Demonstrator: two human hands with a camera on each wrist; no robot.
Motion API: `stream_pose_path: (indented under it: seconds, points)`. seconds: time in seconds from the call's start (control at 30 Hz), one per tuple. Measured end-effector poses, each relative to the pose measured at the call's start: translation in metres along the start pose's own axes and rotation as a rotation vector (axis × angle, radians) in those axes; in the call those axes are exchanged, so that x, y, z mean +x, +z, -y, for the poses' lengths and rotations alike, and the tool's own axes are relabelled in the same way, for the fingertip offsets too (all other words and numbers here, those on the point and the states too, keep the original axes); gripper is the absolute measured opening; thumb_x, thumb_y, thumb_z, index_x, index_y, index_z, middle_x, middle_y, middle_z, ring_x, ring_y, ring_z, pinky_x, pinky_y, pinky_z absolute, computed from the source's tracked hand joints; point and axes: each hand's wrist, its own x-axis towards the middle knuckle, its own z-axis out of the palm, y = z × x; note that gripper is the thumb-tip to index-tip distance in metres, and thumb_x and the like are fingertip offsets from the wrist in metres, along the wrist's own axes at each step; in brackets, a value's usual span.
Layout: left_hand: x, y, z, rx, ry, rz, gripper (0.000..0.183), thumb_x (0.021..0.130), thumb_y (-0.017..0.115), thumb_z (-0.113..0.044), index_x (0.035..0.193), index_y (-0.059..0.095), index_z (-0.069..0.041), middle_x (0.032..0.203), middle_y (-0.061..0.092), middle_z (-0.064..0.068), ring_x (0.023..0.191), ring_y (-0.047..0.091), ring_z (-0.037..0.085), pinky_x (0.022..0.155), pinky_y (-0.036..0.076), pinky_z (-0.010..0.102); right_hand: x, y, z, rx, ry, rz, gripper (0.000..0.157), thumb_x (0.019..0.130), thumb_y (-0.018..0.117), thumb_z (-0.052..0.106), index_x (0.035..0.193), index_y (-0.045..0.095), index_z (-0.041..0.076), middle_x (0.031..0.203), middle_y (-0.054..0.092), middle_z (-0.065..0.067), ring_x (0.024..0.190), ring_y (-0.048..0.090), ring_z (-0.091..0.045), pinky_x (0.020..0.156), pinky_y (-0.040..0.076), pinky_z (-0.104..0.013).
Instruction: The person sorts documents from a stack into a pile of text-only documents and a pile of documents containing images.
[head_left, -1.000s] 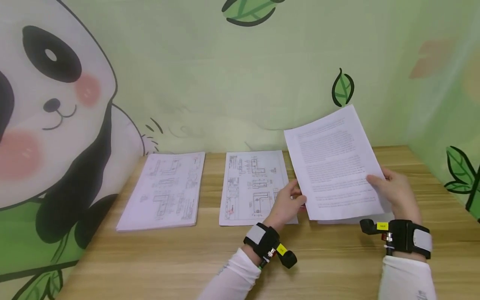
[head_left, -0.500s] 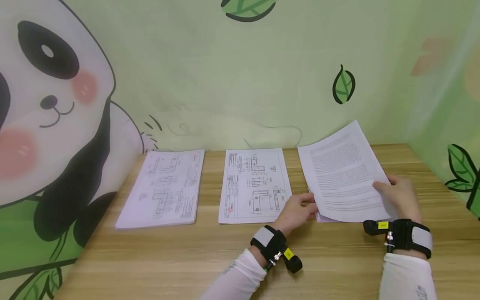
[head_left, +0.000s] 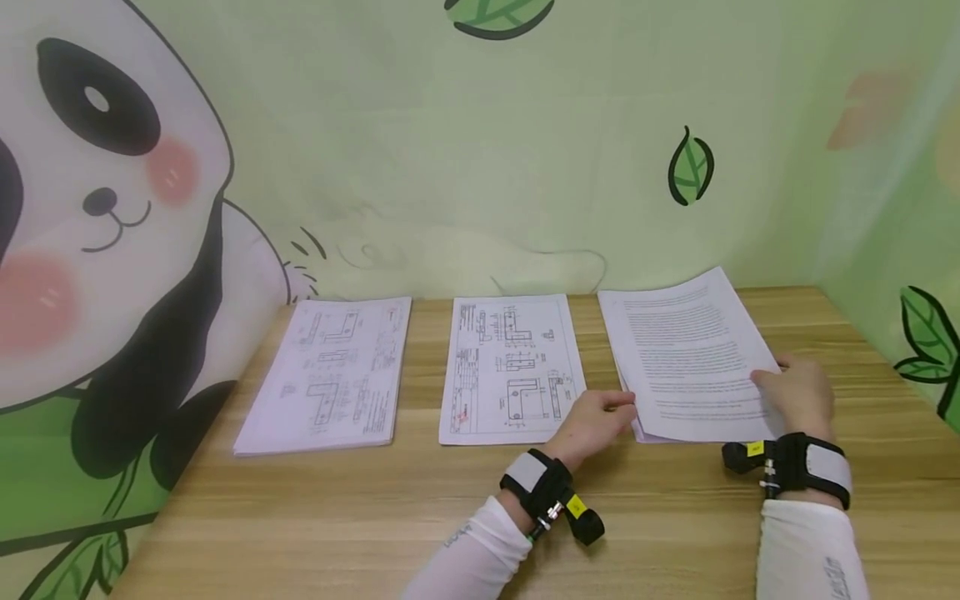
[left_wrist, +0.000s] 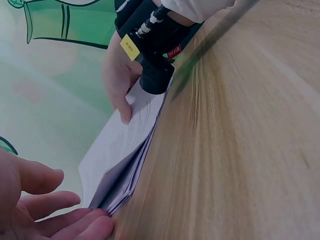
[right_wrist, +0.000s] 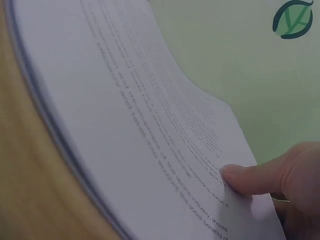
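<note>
On the right, a printed text sheet (head_left: pixel 678 358) lies over a stack of papers (left_wrist: pixel 125 192), its far right corner raised. My right hand (head_left: pixel 798 396) pinches its right edge, thumb on the print in the right wrist view and fingers behind. The sheet bows upward there. My left hand (head_left: pixel 592 425) rests its fingertips (left_wrist: pixel 100 222) against the left edge of the stack, fingers fairly straight and thumb apart. In the left wrist view a gap shows between the upper sheet and the papers below.
A technical drawing sheet (head_left: pixel 480 375) lies at the middle, just left of my left hand. Farther left is a thicker stack of drawings (head_left: pixel 322 379). All rest on a wooden table (head_left: pixel 315 525) against a panda-printed backdrop (head_left: pixel 420 167).
The text sheet has come down onto the right-hand papers, its raised corner sinking. My left hand has moved right, off the middle drawing to the stack's edge. My right hand keeps its hold.
</note>
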Motion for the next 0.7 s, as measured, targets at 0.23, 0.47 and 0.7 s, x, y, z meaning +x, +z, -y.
stream_pose_path:
  seconds: [0.23, 0.47, 0.7]
  points:
    - [-0.003, 0.000, -0.002, 0.040, 0.019, 0.024, 0.037, 0.091, 0.056, -0.026, 0.125, 0.061, -0.011, 0.127, 0.062, 0.003, 0.099, 0.055, 0.010, 0.088, 0.047, 0.031, 0.005, 0.005, 0.000, -0.126, -0.033, -0.043, 0.051, 0.090, 0.049, 0.012, 0.136, 0.040, -0.008, 0.130, 0.043, -0.041, 0.110, 0.042, -0.056, 0.079, 0.037, -0.060]
    - [-0.005, 0.001, -0.005, 0.071, 0.027, 0.041, 0.040, 0.091, 0.055, -0.028, 0.128, 0.058, -0.013, 0.129, 0.061, 0.003, 0.110, 0.055, 0.011, 0.095, 0.047, 0.035, 0.005, 0.007, 0.005, -0.184, -0.023, -0.021, 0.052, 0.090, 0.048, 0.016, 0.136, 0.041, -0.007, 0.133, 0.041, -0.039, 0.112, 0.041, -0.056, 0.078, 0.038, -0.057]
    - [-0.007, -0.005, -0.008, 0.076, 0.030, 0.038, 0.040, 0.091, 0.055, -0.029, 0.128, 0.058, -0.014, 0.126, 0.063, 0.002, 0.107, 0.057, 0.010, 0.092, 0.048, 0.034, 0.000, 0.002, 0.014, -0.160, -0.061, 0.074, 0.062, 0.094, 0.042, 0.034, 0.138, 0.035, -0.010, 0.136, 0.035, -0.042, 0.117, 0.035, -0.058, 0.089, 0.033, -0.065]
